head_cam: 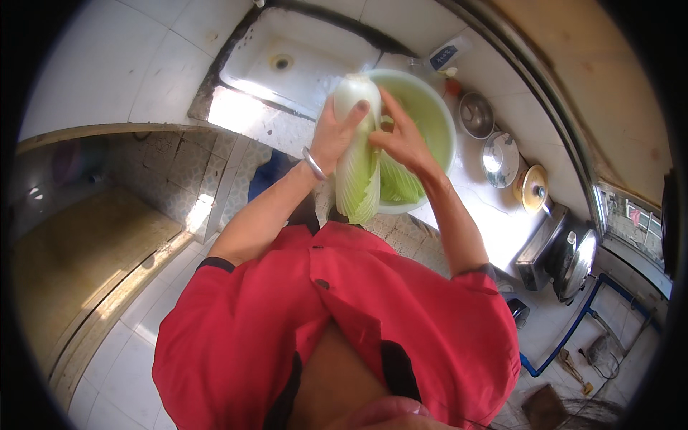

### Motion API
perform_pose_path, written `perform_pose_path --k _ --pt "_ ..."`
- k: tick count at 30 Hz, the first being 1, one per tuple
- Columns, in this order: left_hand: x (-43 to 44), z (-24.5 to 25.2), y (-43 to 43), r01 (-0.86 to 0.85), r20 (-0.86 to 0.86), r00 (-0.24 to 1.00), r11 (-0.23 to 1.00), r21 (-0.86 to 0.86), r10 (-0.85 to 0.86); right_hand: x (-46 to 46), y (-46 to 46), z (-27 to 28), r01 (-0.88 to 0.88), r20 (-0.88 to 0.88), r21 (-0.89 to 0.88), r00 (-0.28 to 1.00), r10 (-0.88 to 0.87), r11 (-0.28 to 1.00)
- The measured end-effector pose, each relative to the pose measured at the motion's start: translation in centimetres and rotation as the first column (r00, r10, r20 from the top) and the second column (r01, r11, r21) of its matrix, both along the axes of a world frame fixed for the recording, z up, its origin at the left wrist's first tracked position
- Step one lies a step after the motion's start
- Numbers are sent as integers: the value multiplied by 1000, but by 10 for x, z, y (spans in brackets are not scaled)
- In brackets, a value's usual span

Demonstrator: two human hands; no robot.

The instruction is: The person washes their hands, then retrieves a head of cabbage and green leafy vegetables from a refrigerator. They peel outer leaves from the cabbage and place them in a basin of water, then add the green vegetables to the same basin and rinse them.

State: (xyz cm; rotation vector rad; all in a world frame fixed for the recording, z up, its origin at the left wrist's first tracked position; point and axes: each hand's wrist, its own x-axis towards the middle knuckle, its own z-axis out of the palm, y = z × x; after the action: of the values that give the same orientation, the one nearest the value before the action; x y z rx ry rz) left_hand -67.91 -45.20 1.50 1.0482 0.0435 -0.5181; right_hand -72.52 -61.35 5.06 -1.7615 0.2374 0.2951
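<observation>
A long napa cabbage [357, 166] is held up in front of me, its white base toward the sink and its pale green leaf tips toward my body. My left hand [336, 129], with a silver bangle on the wrist, wraps its left side, thumb across the front. On the other side, the fingers and thumb of my right hand [400, 134] press against the cabbage near its base; part of their contact is hidden. Under the right hand and partly behind the cabbage stands a large pale green basin [438, 118]. Loose green cabbage leaves [400, 180] lie inside it.
A white sink [306, 37] with a drain is beyond my left hand. Along the wall at right stand a steel bowl [476, 115], an enamel basin [500, 159], a yellow lidded pot [532, 188] and a gas stove [543, 247]. A bottle [446, 56] stands behind the green basin.
</observation>
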Motion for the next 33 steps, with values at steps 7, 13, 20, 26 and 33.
perform_pose_path --k 7,13,20,26,33 --pt "9 11 3 197 36 979 978 65 -200 26 -14 -24 -39 226 -143 971 71 989" --pt "20 16 11 368 -152 920 930 19 -361 39 -17 -11 62 358 -501 923 141 863" --pt "23 6 31 449 -215 824 835 -318 -525 56 -49 28 -244 249 -544 867 432 803" --pt "11 6 39 533 30 787 655 -536 -616 67 -65 31 -405 -31 279 902 430 871" --pt "6 -4 54 366 -24 865 663 -653 -501 55 -55 -27 -206 -74 241 970 230 948"
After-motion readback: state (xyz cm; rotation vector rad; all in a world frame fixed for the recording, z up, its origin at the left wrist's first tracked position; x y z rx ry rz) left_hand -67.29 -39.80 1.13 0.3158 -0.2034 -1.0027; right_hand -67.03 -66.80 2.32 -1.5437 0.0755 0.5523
